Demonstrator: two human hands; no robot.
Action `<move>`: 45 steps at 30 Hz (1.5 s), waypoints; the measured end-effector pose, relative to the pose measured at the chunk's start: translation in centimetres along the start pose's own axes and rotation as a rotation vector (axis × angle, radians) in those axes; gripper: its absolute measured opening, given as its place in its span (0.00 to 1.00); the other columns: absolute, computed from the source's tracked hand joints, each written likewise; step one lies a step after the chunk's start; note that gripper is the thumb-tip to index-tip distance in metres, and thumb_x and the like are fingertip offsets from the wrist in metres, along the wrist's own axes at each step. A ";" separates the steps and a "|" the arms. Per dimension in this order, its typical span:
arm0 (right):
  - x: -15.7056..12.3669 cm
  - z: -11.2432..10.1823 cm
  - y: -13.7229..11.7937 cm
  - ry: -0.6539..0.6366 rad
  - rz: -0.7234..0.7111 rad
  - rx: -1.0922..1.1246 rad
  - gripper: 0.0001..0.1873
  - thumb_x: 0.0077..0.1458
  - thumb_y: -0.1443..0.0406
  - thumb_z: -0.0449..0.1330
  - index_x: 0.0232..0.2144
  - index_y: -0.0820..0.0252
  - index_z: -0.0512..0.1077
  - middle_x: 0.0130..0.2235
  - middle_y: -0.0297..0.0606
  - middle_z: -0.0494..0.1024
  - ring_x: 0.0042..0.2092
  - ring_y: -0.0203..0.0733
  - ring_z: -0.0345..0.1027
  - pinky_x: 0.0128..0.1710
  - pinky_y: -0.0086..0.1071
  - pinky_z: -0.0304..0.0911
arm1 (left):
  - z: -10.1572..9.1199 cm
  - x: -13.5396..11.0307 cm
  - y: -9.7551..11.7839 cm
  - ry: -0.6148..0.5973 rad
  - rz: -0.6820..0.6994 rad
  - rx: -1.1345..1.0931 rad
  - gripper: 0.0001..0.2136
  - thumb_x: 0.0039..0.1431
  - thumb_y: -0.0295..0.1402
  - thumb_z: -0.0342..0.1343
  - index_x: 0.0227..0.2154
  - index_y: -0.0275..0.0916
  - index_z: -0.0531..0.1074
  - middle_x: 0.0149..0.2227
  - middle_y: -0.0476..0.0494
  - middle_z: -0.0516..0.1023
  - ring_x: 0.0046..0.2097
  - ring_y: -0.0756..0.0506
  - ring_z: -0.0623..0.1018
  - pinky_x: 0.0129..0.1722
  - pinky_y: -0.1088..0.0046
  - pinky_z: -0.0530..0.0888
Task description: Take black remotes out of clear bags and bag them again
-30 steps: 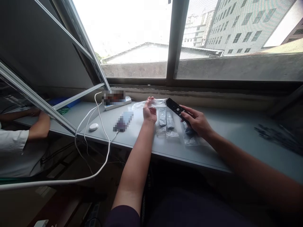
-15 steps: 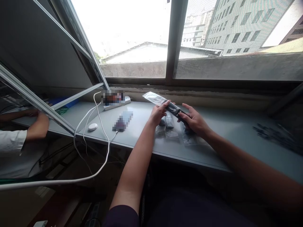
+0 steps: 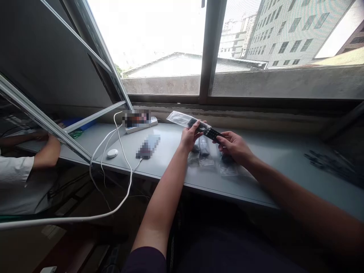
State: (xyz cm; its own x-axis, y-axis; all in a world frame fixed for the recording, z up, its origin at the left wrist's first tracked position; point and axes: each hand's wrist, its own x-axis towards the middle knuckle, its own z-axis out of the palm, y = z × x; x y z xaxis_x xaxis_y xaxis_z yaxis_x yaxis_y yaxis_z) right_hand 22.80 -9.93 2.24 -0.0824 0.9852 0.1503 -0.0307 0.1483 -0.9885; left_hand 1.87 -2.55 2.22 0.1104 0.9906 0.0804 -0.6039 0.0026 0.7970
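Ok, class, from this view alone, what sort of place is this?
Probably an upper-floor office or workroom: a long grey desk runs under a window overlooking a rooftop, a power strip sits on it, and a co-worker's arm rests further along.

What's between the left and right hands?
Head view: a black remote control, partly inside a clear plastic sleeve, held by the left hand and right hand.

The single head-worn camera looks forward and down from above and behind the left hand (image 3: pixel 189 138) and right hand (image 3: pixel 234 148), facing the long pale-grey counter (image 3: pixel 273 174) close beyond them.
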 end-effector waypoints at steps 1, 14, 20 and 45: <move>0.0 0.0 0.0 0.006 0.003 0.011 0.35 0.51 0.40 0.82 0.44 0.56 0.75 0.41 0.44 0.89 0.28 0.36 0.71 0.20 0.27 0.61 | 0.0 -0.1 -0.1 -0.026 -0.010 0.033 0.12 0.68 0.38 0.72 0.49 0.36 0.85 0.57 0.35 0.89 0.48 0.46 0.88 0.38 0.79 0.80; 0.7 -0.5 0.5 0.083 -0.038 0.110 0.34 0.48 0.43 0.85 0.43 0.55 0.76 0.38 0.42 0.88 0.27 0.34 0.68 0.20 0.27 0.59 | 0.0 -0.3 0.2 -0.052 -0.029 0.136 0.20 0.59 0.51 0.76 0.41 0.41 0.82 0.48 0.39 0.88 0.50 0.41 0.86 0.44 0.70 0.77; 0.7 -0.5 0.6 0.110 -0.042 0.114 0.33 0.48 0.44 0.85 0.42 0.55 0.75 0.35 0.41 0.87 0.24 0.33 0.64 0.18 0.28 0.56 | -0.5 0.2 0.2 0.110 0.048 0.195 0.19 0.56 0.48 0.79 0.36 0.41 0.80 0.41 0.45 0.84 0.43 0.47 0.83 0.37 0.75 0.70; 0.9 -0.4 0.3 0.141 -0.101 0.165 0.30 0.54 0.42 0.81 0.43 0.53 0.74 0.37 0.38 0.85 0.25 0.35 0.64 0.21 0.30 0.58 | 0.0 -0.6 0.4 -0.020 0.002 0.279 0.22 0.53 0.52 0.80 0.34 0.42 0.79 0.39 0.45 0.82 0.41 0.48 0.81 0.33 0.75 0.65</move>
State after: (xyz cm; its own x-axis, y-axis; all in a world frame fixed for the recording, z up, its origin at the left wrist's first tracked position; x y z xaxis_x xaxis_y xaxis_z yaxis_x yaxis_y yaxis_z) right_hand 23.07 -9.00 2.09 0.0691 0.9701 0.2324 -0.1951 0.2417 -0.9505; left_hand 1.61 -3.10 2.50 0.1272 0.9876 0.0916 -0.3640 -0.0395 0.9306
